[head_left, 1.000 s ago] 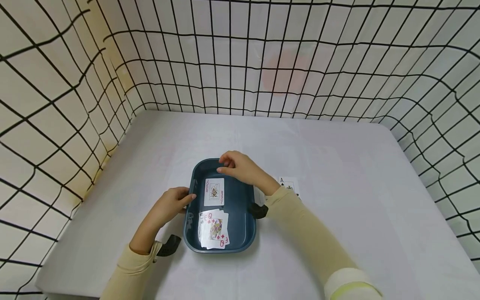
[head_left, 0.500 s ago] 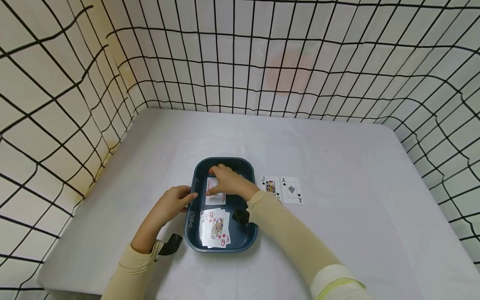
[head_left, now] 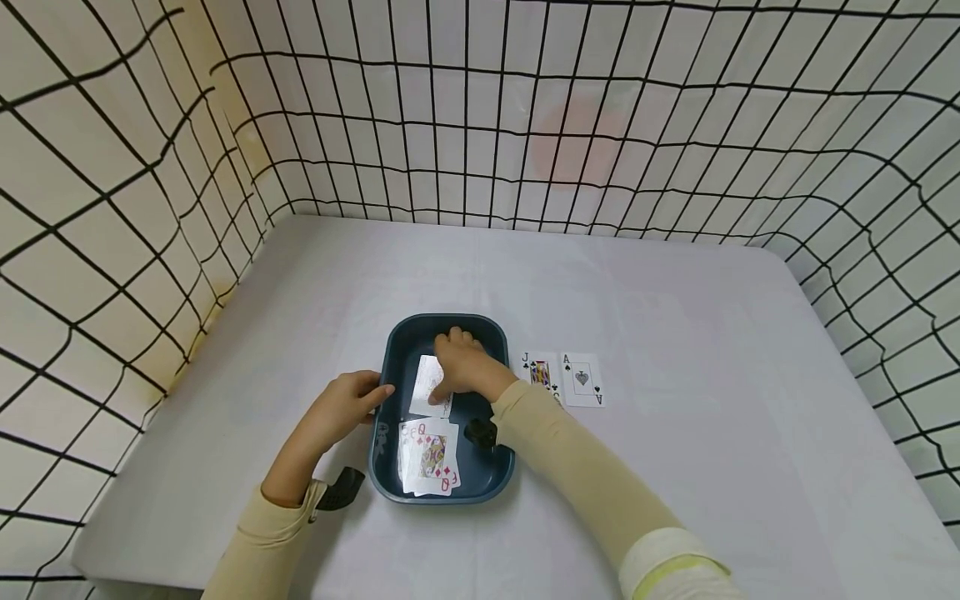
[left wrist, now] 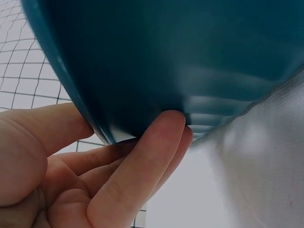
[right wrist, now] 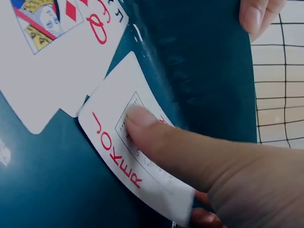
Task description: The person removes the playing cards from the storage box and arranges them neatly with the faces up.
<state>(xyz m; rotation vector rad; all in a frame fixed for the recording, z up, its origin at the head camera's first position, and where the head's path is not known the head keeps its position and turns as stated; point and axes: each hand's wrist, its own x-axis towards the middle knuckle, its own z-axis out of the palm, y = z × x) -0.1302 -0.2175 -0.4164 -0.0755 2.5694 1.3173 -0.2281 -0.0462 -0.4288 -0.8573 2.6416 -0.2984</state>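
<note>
My left hand (head_left: 348,402) grips the left rim of a dark blue tray (head_left: 480,483). In the left wrist view its thumb goes over the rim while the fingers (left wrist: 152,147) lie against the outer wall. Inside the tray my right hand (head_left: 467,365) pinches a joker card (right wrist: 107,116). The right thumb (right wrist: 161,137) presses on the card's face, with fingertips showing under its far end, and the card bends upward there. Nearer the tray's front lies a small overlapping pile of cards, a queen of diamonds (head_left: 432,458) on top.
Right of the tray, a jack of clubs (head_left: 540,372) and an ace of spades (head_left: 582,381) lie face up side by side on the white table (head_left: 675,333). The right sleeve partly covers the jack. Black wire mesh (head_left: 480,133) encloses the table's back and sides.
The right hand has come down from over the tray's far end onto the joker card, which is now pinched, tilted and bent. The left hand stays on the rim.
</note>
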